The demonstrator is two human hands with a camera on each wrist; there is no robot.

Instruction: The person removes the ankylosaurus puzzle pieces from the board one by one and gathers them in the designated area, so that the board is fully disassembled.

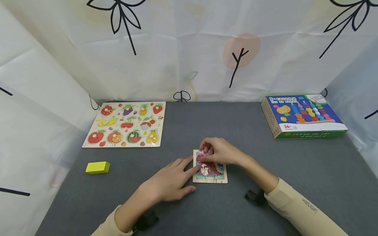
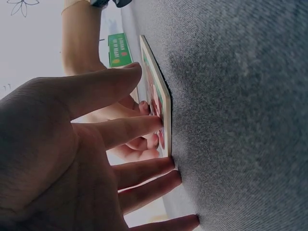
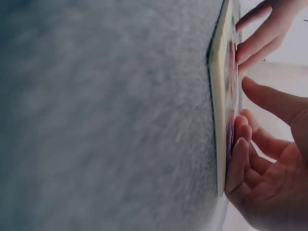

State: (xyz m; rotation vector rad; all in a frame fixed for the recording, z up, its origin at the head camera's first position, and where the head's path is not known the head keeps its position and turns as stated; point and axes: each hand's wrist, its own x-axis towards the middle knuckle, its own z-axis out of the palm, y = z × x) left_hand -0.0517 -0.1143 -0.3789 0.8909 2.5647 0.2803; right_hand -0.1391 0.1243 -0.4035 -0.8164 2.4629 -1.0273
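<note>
A small square wooden puzzle point(image 1: 210, 181) with a pale frame lies flat on the grey table, its picture a reddish-brown creature on purple and teal. From the left, my left hand point(image 1: 165, 183) reaches to it with outstretched fingers. The left index fingertip touches the picture, while other fingertips rest at the frame and on the table, as the left wrist view shows. Over the puzzle's upper part is my right hand point(image 1: 220, 150), fingers bent and touching its surface. In the right wrist view, the right thumb point(image 3: 269, 98) stands apart from those fingers. The hands cover part of the picture.
A fruit peg board point(image 1: 163, 124) lies at the back left. Nearer on that side is a yellow block point(image 1: 97, 167). At the back right sits a blue and green toy box point(image 1: 307, 114). A patterned white curtain point(image 1: 200, 49) hangs behind the table.
</note>
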